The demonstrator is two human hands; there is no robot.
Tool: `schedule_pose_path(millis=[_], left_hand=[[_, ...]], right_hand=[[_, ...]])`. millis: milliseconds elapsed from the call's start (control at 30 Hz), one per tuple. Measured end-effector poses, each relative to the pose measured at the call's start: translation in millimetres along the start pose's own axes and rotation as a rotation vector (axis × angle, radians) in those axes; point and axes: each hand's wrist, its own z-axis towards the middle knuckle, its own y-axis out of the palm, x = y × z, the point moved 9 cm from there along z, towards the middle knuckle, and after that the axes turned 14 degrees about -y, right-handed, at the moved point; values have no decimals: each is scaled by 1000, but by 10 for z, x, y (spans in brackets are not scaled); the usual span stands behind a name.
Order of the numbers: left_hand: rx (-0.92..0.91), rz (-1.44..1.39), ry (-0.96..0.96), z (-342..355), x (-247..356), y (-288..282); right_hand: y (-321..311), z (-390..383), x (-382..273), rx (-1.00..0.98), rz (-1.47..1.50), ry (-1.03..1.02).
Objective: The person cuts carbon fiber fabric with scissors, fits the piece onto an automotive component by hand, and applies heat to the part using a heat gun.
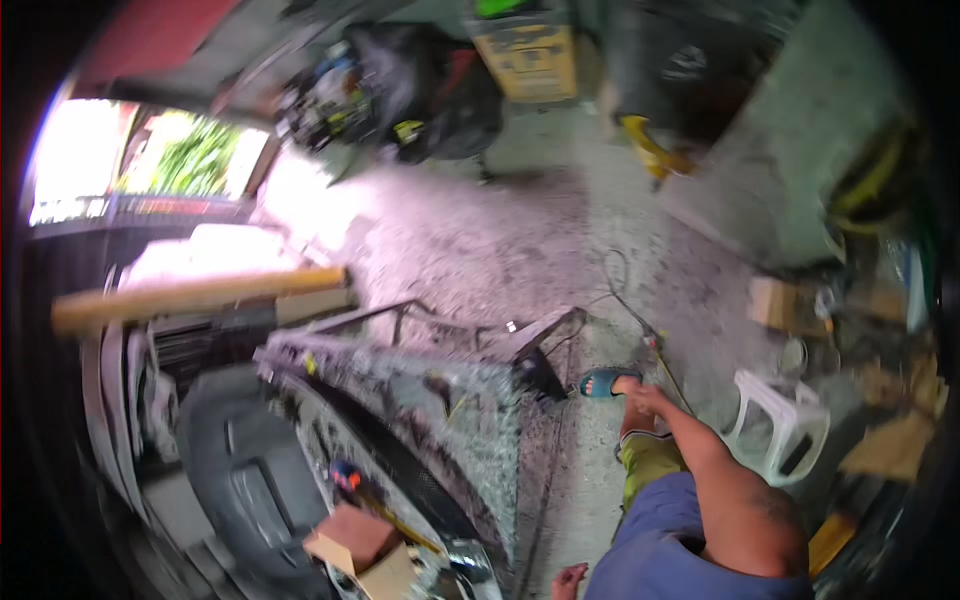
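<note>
Blue cloth shirt [650,540] lies nearest; I cannot tell whether left hand [570,581] or right hand [649,399] grips anything. Thin dark cable [631,313] near the teal strapped sandal [607,383] could snag a careless step.

Daylight pours through the opening [120,160] at the far left, burned out to white except for some green foliage [205,155], and lays a pinkish glare across the nearest stretch of floor [325,205]. Farther right the light drops to a dim, greenish grey, with heavy shadow about the black bundle [425,85]. Blur softens the whole view, smearing the yellow box [530,65] and the right hand [650,398]. Fisheye distortion bows straight edges, and black vignetting swallows the corners
</note>
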Motion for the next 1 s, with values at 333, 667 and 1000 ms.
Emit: schedule_pose_path(millis=[333,667,1000], left_hand=[[-62,-766,71,-926,336,1438],[153,-1030,14,-1329,-659,810],[443,-1156,95,-1095,-2407,-387]], right_hand=[[-2742,-2721,-1437,2,-735,315],[-1311,-2705,-1858,-156,-1070,164],[3495,-4837,-1424,-1206,-1401,-137]])
